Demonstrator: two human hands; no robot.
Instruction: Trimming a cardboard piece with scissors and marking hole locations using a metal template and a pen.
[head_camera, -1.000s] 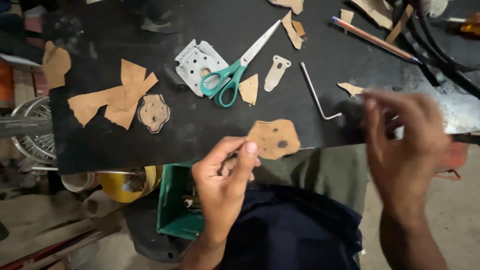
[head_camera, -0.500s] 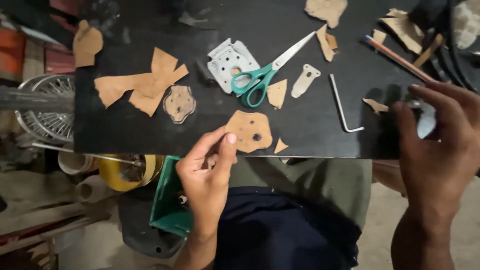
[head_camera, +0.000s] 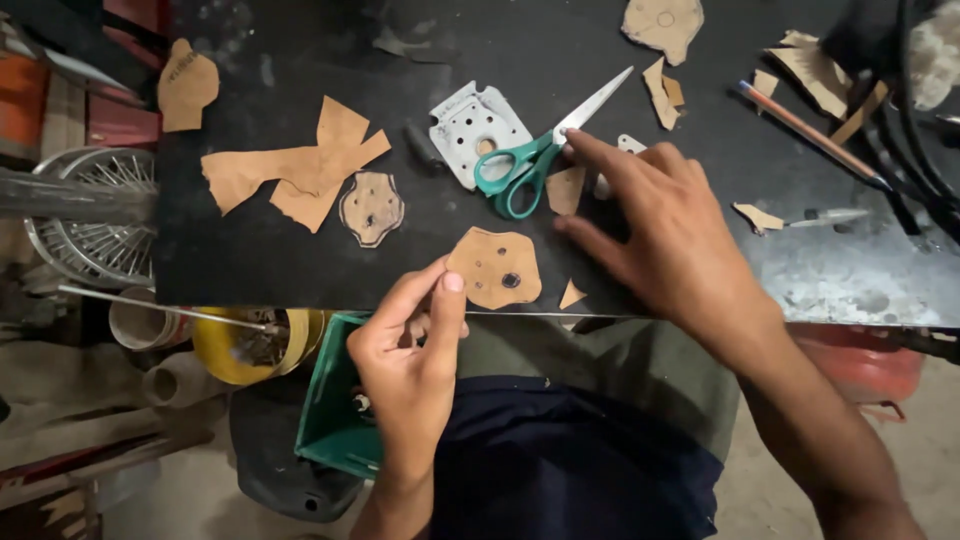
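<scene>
Spreading over green-handled scissors on black worktop, right hand, left hand pinching brown cutout

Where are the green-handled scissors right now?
In the head view, the scissors lie on the black table near its middle, handles overlapping the grey metal plate, with the right hand reaching in just beside them.

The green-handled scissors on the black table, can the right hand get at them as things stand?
Probably yes. The right hand lies flat beside the scissors, its forefinger tip at their pivot. Nothing lies between hand and handles; only a small cardboard scrap sits close by.
</scene>
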